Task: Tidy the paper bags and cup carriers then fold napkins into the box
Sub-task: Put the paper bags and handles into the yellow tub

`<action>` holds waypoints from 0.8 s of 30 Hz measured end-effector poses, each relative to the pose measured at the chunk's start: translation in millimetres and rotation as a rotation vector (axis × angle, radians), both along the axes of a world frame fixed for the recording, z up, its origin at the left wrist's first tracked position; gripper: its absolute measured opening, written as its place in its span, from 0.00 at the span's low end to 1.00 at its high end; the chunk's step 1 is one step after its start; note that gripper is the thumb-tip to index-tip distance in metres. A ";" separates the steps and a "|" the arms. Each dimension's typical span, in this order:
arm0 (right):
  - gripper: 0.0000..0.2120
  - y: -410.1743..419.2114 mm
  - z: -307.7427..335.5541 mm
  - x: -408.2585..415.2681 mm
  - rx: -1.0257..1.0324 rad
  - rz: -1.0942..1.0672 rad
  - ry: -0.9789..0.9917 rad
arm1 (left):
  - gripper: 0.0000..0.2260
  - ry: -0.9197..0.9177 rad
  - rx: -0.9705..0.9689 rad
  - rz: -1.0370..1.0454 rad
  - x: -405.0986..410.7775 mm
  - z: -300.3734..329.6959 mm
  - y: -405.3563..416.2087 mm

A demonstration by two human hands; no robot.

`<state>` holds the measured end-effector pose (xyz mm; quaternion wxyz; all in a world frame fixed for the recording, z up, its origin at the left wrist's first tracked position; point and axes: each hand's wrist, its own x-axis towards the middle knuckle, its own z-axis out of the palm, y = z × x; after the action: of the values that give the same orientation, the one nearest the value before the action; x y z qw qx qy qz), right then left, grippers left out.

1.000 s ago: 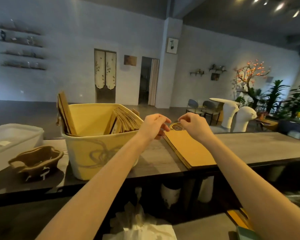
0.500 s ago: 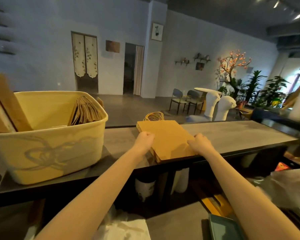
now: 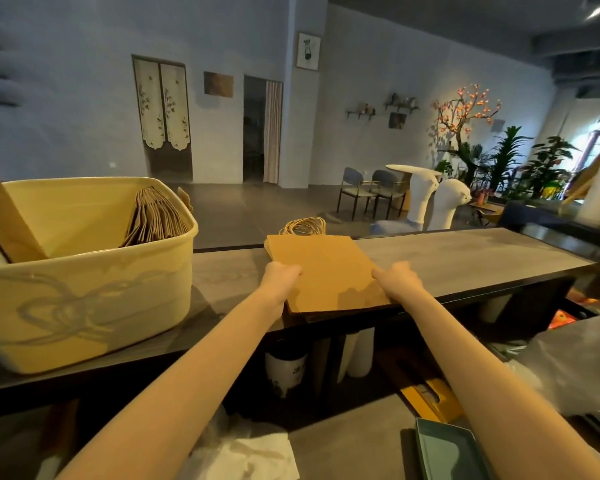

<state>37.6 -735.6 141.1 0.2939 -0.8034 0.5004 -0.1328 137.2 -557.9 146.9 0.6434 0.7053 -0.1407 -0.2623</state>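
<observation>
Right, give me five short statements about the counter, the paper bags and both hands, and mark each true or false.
1. Both hands grip the stack of flat paper bags, the left hand at its left edge and the right hand at its right edge. True.
2. The stack's twine handles point toward the person. False: they lie at the far end.
3. The yellow tub holds more paper bags. True.
4. The stack lies inside the tub. False: it lies on the counter, right of the tub.
5. The green tray sits atop the stack. False: it lies lower, near the person.
</observation>
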 end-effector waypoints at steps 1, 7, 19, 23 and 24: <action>0.27 0.2 0.6 -1.1 0.003 -0.006 -0.003 | 0.14 -0.001 0.011 0.044 3.1 -1.1 0.9; 0.16 17.6 0.5 -4.3 0.095 0.122 -0.051 | 0.15 0.107 0.010 0.107 14.2 8.1 9.5; 0.22 64.3 45.4 -27.3 0.014 0.150 -0.235 | 0.17 -0.492 -0.068 -0.004 -15.9 101.2 69.7; 0.25 105.4 78.0 -39.3 -0.387 0.106 -0.352 | 0.16 -0.718 -0.015 -0.014 -22.2 130.5 99.7; 0.25 118.0 88.6 -41.4 -0.506 0.125 -0.387 | 0.16 -0.786 0.015 -0.028 -23.7 137.9 109.1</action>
<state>-3.8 -617.5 229.7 0.1823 -0.8400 0.3359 -0.3850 113.5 -448.9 284.7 0.5317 0.7546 -0.3841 0.0179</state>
